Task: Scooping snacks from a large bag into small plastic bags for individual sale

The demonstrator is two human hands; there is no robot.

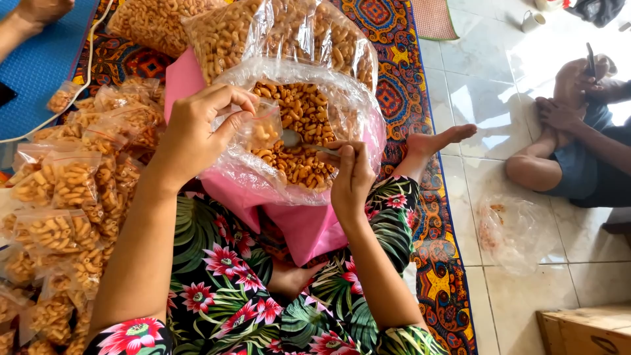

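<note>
On a patterned mat (401, 92), the left hand (194, 128) pinches a small bag (263, 128); the right hand's (351, 181) grip closes on a spoon (299, 140) over the snack sack (309, 131).

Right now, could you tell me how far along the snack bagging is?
Done: a pile of filled packets lies at the left. In hand: the left hand holds a small bag open; the right hand works a spoon. Left: the big bag still holds plenty.

Two hands at centre: left hand (197, 131) and right hand (351, 177). One spoon (296, 139). One open big bag (309, 131) at centre, two full ones (282, 33) at top. Many small filled packets (66, 197) at left, too heaped to count. One mug (531, 21) upper right.
</note>
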